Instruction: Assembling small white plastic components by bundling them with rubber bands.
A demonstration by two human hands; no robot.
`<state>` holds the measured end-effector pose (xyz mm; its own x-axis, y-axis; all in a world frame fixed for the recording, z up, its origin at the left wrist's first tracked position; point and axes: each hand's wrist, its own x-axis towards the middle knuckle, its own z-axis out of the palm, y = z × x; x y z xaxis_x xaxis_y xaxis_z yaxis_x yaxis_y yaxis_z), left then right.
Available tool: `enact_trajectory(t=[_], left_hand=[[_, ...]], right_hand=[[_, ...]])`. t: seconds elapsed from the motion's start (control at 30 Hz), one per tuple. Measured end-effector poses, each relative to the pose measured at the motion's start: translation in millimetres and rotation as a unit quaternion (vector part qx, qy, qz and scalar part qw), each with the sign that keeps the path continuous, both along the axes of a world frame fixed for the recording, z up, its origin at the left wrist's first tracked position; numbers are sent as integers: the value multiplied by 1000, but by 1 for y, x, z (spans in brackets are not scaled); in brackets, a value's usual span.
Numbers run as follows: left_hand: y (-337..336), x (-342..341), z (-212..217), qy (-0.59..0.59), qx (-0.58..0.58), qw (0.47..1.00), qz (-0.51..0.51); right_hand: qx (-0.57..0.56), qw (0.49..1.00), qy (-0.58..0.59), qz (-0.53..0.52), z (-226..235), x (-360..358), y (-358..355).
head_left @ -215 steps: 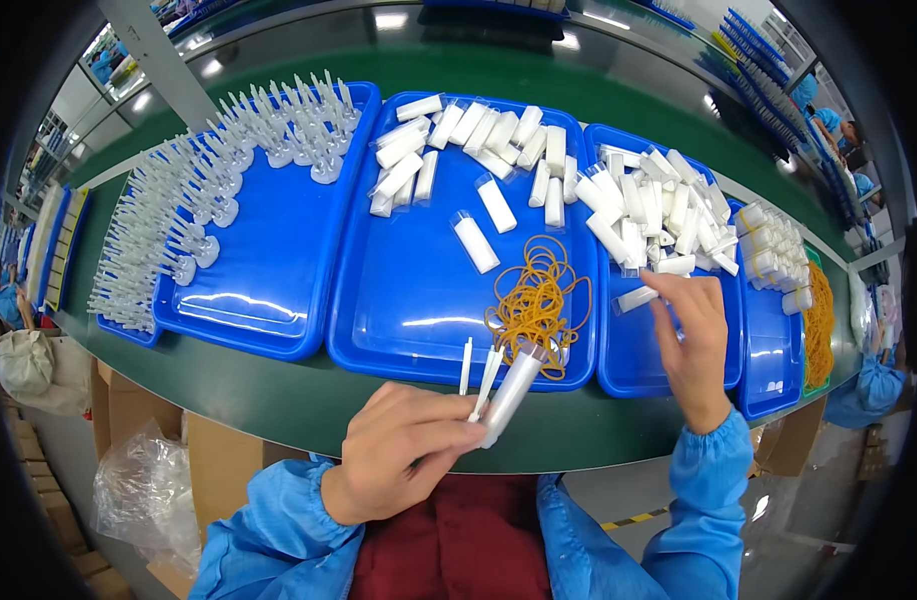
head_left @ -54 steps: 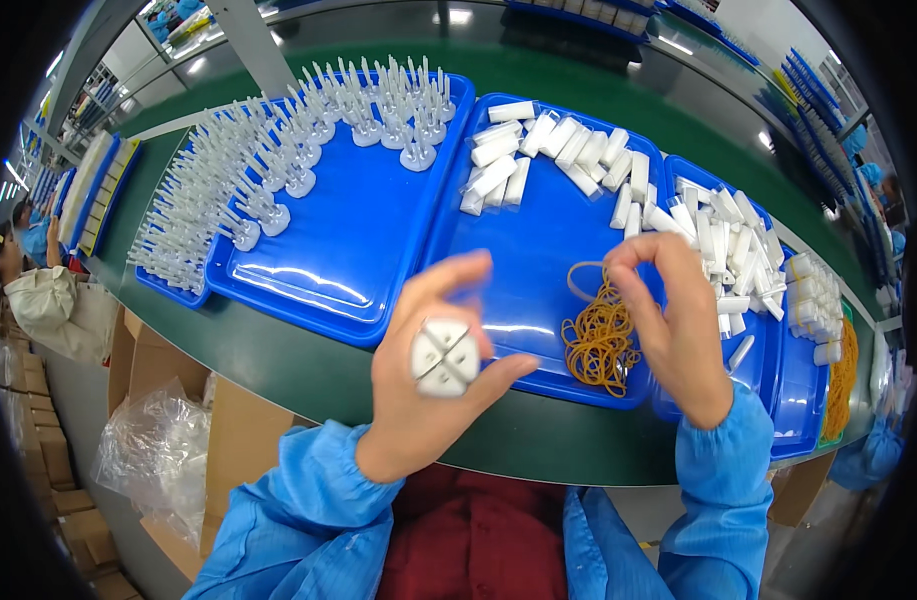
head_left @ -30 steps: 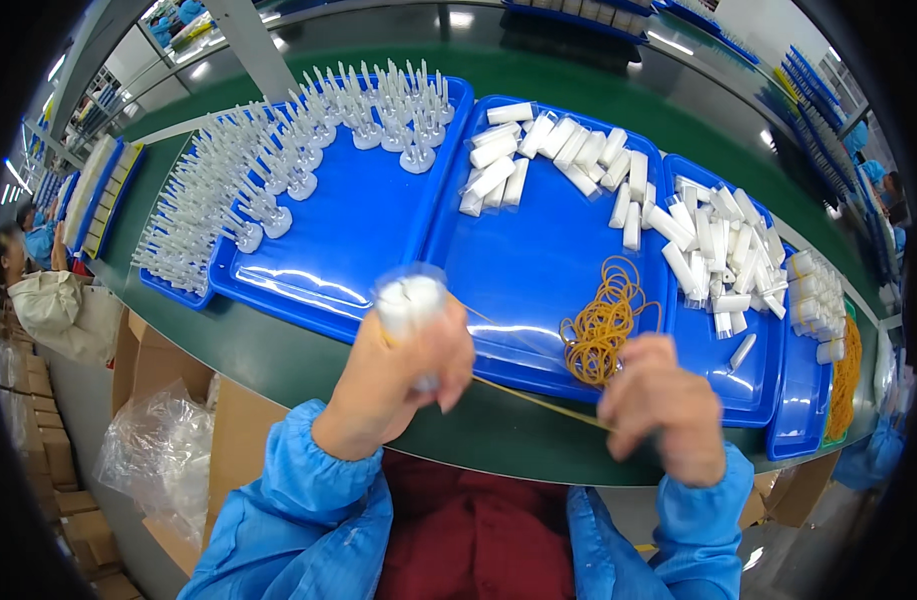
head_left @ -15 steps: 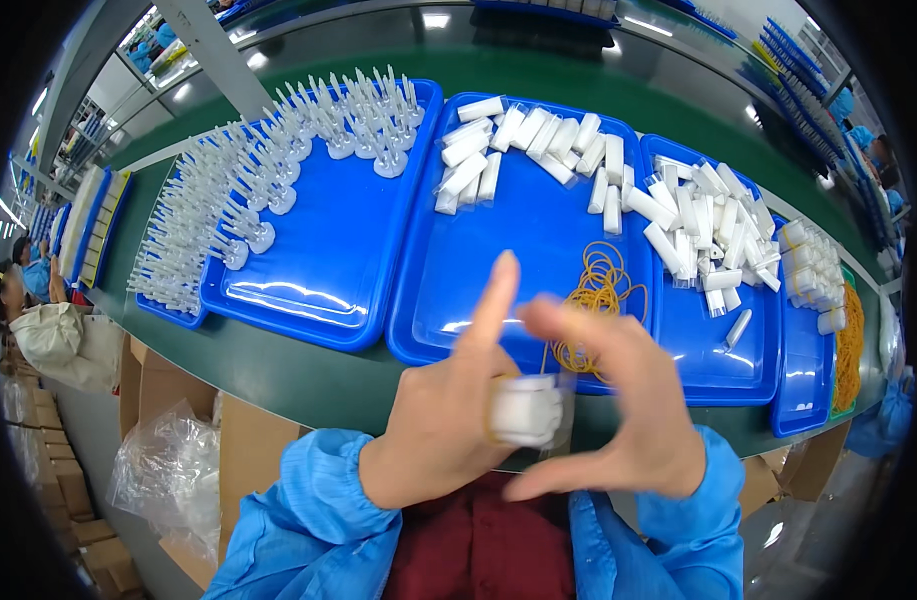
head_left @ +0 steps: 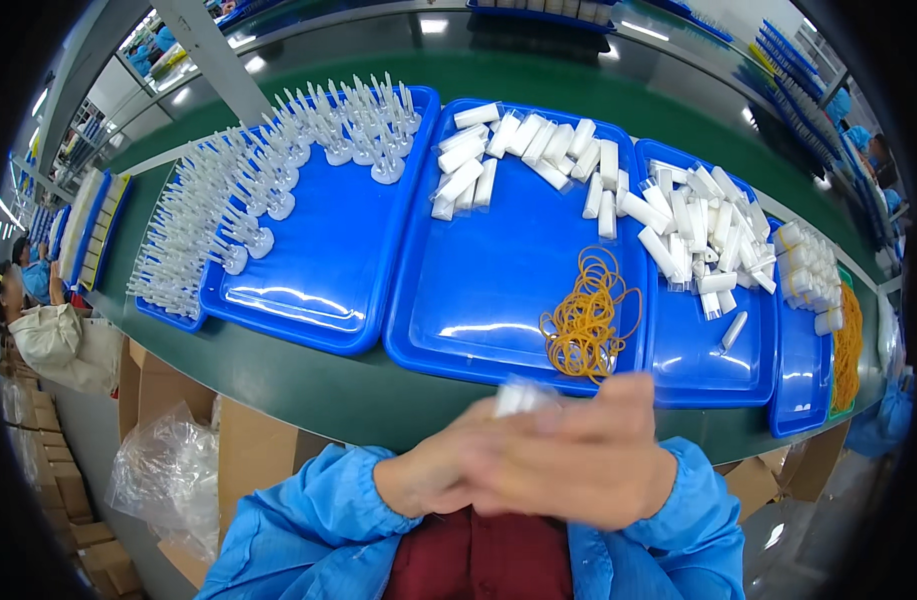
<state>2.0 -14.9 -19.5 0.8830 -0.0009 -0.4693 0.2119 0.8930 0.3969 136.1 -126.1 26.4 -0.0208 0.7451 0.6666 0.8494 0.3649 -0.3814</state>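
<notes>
In front of my chest, just off the near table edge, my left hand is closed round a bundle of white wrapped packets. Only the bundle's top end shows above the fingers, and it is blurred. My right hand lies across the left one and covers most of the bundle. Motion smears its fingers, so I cannot tell whether they grip. Just beyond both hands, a tangle of tan rubber bands rests in the near right corner of the middle blue tray. Loose white packets lie along that tray's far side.
Left is a blue tray with many upright clear plastic pieces. To the right, another blue tray holds piled white packets; beyond it are banded bundles and more rubber bands. Cardboard boxes stand below the table.
Both hands have come together. My right hand has moved left onto the bundle and the left hand, which no longer points its index finger up. The rubber bands are now in full view.
</notes>
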Motion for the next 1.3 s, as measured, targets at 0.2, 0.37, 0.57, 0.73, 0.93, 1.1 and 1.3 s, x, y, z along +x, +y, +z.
enact_trajectory(t=[0.2, 0.37, 0.57, 0.73, 0.93, 1.1, 1.3], left_hand=[[23, 10, 20, -188, 742, 612, 200], [25, 17, 14, -116, 859, 494, 72], [9, 29, 12, -191, 758, 623, 31], [8, 33, 33, -181, 806, 562, 32], [35, 10, 36, -75, 796, 597, 64], [44, 9, 39, -55, 824, 557, 87], [62, 0, 38, 0, 844, 524, 115]], right_hand=[[-141, 785, 600, 62, -19, 9, 0], [-91, 987, 127, -33, -8, 12, 3], [-128, 960, 250, -9, 0, 10, -23], [-49, 940, 135, -308, 27, 63, -92], [20, 717, 73, -693, 3, 224, -251], [-65, 678, -46, -731, -44, 291, -269], [-69, 668, -176, -720, -77, 316, -281]])
